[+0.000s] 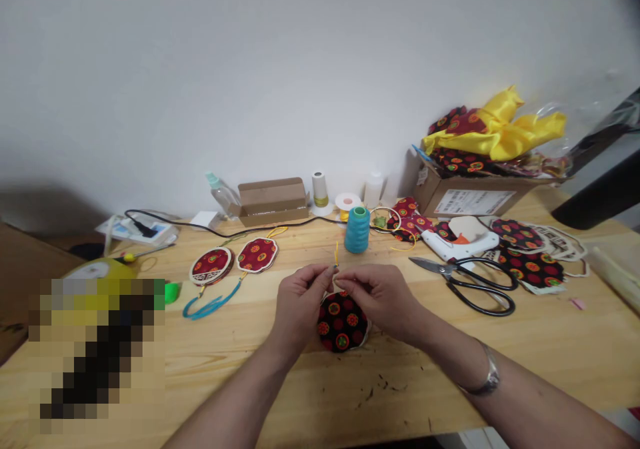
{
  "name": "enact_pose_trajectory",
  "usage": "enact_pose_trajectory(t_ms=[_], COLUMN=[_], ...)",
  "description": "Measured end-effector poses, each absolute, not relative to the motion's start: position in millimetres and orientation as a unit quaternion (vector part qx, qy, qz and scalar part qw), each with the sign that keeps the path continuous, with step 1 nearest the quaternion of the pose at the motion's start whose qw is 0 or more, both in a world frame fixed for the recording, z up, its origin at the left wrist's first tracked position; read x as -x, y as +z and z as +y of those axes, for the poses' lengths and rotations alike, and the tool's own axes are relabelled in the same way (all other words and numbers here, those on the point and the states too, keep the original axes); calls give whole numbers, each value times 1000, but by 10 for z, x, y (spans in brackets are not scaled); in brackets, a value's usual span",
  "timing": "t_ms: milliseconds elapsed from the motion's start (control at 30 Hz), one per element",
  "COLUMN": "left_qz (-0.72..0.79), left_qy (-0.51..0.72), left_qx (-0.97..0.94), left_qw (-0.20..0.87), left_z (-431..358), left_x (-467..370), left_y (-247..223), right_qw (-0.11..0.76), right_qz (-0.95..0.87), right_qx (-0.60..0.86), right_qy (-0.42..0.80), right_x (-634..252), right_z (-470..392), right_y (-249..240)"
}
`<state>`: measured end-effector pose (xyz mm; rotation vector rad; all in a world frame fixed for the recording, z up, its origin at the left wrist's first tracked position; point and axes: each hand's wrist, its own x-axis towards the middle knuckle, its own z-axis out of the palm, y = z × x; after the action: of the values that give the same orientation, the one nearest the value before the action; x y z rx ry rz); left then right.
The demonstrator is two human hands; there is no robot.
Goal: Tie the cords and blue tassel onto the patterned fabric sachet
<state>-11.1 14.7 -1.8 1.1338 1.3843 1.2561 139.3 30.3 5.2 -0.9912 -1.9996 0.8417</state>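
A black fabric pendant (342,322) with red and orange round motifs and a pale scalloped edge hangs or lies just below my fingers. From between my fingertips a short yellow cord (337,254) sticks up. My left hand (304,295) pinches at the cord by the pendant's top, thumb against forefinger. Opposite it, my right hand (379,297) is also closed in a pinch on the cord, its fingertips almost touching the left ones. The cord's lower part is mostly hidden by the fingers. Behind the hands stands a teal thread cone (357,230).
Black-handled scissors (467,279) and a white glue gun (465,247) lie right. Two red pendants (257,255) with teal cords (213,307) are left. A carton (467,192) heaped with fabric stands back right, near fabric pieces (530,269). A black cable (250,230) crosses the back.
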Motion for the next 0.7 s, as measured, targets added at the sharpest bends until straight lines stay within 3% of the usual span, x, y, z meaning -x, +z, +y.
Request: enact_pose_trajectory(t_ms=[367, 500, 700], left_qz=[548, 552, 557], left_qy=[516, 521, 515], left_qx=[-446, -446, -461], left_qw=[484, 475, 460], left_z=[129, 125, 118], left_x=[91, 85, 98], left_y=[1, 40, 30], right_qw=[396, 439, 355], right_qz=[-790, -706, -459], right_qx=[374, 362, 360], right_qy=[282, 423, 731], right_x=[-1390, -1346, -1333], right_z=[364, 374, 370], right_y=[3, 2, 43])
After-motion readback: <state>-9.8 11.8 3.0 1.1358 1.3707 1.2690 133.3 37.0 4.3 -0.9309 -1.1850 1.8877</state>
